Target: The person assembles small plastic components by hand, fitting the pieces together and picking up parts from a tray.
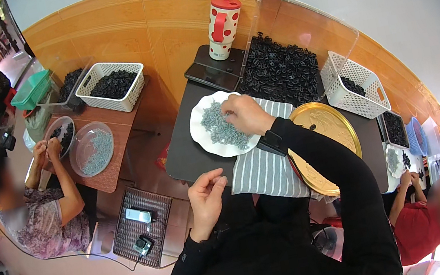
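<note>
A white scalloped plate [202, 138] on the dark table holds a heap of small silvery metal pieces [222, 128] that look like screws. My right hand [249, 113] reaches over its right side, fingertips bent together down at the heap; what they pinch is too small to make out. Lower left, off the table's front edge, my left hand [208, 201] is raised with thumb and forefinger drawn together. Whatever lies between them cannot be made out. Beneath my right forearm are a grey striped cloth [265, 168] and a round gold tray [351, 138] with a small black piece [313, 127] on it.
A clear bin of black plastic parts [278, 68] stands at the back, beside a white basket [355, 84]. A red-lidded tumbler [223, 28] rests by a black phone-like slab [212, 71]. Co-workers sit left [38, 210] and right [423, 219]. A wicker stand [151, 199] holds small devices.
</note>
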Demonstrator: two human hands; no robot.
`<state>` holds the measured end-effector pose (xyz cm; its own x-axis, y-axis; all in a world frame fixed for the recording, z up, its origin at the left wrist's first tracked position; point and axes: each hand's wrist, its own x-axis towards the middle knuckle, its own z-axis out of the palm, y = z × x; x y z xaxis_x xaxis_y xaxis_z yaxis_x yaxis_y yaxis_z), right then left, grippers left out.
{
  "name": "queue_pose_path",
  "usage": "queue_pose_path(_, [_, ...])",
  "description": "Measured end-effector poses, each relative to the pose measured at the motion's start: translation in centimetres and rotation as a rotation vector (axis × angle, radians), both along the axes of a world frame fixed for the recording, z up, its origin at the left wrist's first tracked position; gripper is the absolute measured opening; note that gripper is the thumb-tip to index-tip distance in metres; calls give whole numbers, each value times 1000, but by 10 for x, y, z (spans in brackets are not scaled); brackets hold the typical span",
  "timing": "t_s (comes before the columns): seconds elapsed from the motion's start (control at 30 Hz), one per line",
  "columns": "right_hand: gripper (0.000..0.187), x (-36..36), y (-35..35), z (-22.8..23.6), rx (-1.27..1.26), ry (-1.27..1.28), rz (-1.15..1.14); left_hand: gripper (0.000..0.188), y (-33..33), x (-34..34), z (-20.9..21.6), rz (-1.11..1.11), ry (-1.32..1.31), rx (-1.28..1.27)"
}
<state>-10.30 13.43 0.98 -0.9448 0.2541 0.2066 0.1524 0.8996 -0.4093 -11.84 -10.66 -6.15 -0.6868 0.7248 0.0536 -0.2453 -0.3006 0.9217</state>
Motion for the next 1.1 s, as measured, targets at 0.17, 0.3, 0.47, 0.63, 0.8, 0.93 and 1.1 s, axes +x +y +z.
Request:
queue_pose_path(0.17, [9,-2,8,-9,-45,100,25,20,2,1,-1,-15,44,-10])
queue_pose_path(0.3, [13,4,8,-1,-187,2,-77,20,1,3,4,-10,30,-36])
queue_pose_path(0.47, [23,14,-9,0,-47,-14,-65,20,3,9,2,-42,45,-55])
queue_pose_path(0.63, [17,6,0,-16,-110,124,-49,20,2,15,7,-74,38,-38])
queue_pose_path(0.8, [13,9,10,-14,-303,131,-116,21,3,17,9,-86,54,-48])
queue_pose_path(0.93, [8,33,11,16,-981,88,-325,20,8,22,10,-118,56,-31])
queue_pose_path(1.1, [6,127,23,52,-971,-62,-304,20,19,35,15,-188,27,-4])
